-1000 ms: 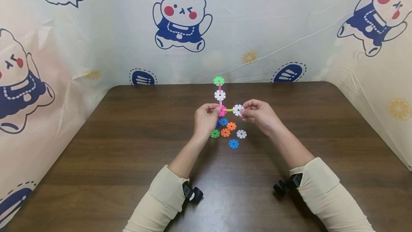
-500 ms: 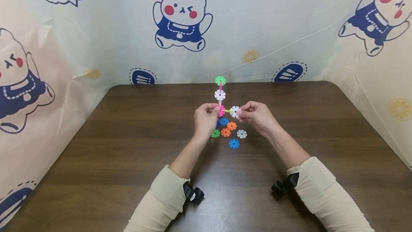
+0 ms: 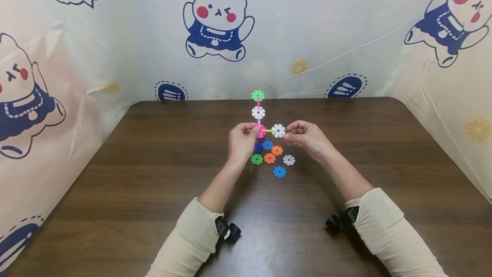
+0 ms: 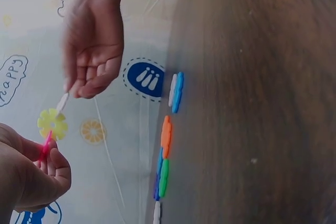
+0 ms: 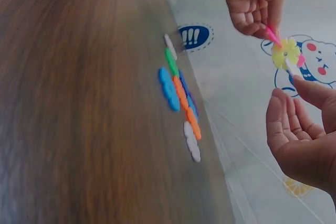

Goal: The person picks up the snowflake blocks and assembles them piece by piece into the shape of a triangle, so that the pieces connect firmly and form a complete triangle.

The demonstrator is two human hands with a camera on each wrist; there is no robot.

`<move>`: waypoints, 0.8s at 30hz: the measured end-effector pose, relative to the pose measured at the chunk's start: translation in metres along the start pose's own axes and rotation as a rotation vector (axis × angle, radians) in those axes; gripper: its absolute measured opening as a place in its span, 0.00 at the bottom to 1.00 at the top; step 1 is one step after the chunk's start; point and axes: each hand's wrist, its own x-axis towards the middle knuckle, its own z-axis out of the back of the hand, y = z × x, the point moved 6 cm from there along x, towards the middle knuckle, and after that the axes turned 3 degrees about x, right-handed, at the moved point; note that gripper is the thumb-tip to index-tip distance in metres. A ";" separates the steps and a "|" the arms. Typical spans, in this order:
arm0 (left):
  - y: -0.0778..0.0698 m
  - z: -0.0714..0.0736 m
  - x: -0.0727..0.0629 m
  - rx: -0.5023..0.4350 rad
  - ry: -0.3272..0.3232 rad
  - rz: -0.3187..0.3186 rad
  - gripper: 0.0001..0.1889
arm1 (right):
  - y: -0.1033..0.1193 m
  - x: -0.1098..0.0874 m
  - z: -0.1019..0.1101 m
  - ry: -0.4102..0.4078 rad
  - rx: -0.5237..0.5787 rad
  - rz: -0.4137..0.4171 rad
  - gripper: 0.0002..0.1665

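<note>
My left hand (image 3: 241, 144) pinches a pink notched plastic disc (image 3: 262, 131), seen edge-on in the left wrist view. From it an upright chain rises to a white disc (image 3: 258, 112) and a green disc (image 3: 258, 95), with edge-on pieces between. A yellow disc (image 4: 52, 124) links the pink disc sideways to another white disc (image 3: 278, 131). My right hand (image 3: 309, 138) is at this white disc's outer edge. In the right wrist view its thumb (image 5: 310, 88) reaches the disc's tip, while the other fingers stand apart, relaxed.
Loose notched discs lie on the brown table (image 3: 173, 174) below the hands: blue (image 3: 279, 172), orange (image 3: 270, 157), green (image 3: 256, 159), white (image 3: 289, 160) and dark blue (image 3: 258, 148). A printed curtain (image 3: 146, 33) surrounds the table's back and sides.
The right hand moved left with the side white disc, its thumb over it. Then the left hand shifted the joined discs slightly left, and the white disc came clear of the right thumb.
</note>
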 end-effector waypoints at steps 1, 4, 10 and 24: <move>0.000 0.001 0.000 -0.001 -0.004 0.001 0.08 | -0.002 0.001 0.001 0.007 -0.056 0.004 0.17; 0.000 0.003 0.001 0.002 -0.015 0.011 0.08 | -0.008 0.002 0.004 0.016 -0.239 0.018 0.21; 0.000 0.005 0.002 0.010 -0.012 0.018 0.08 | -0.015 0.004 0.008 0.003 -0.506 0.053 0.20; 0.000 0.008 0.003 -0.031 -0.022 0.000 0.08 | -0.032 0.005 0.005 0.172 -0.743 -0.053 0.21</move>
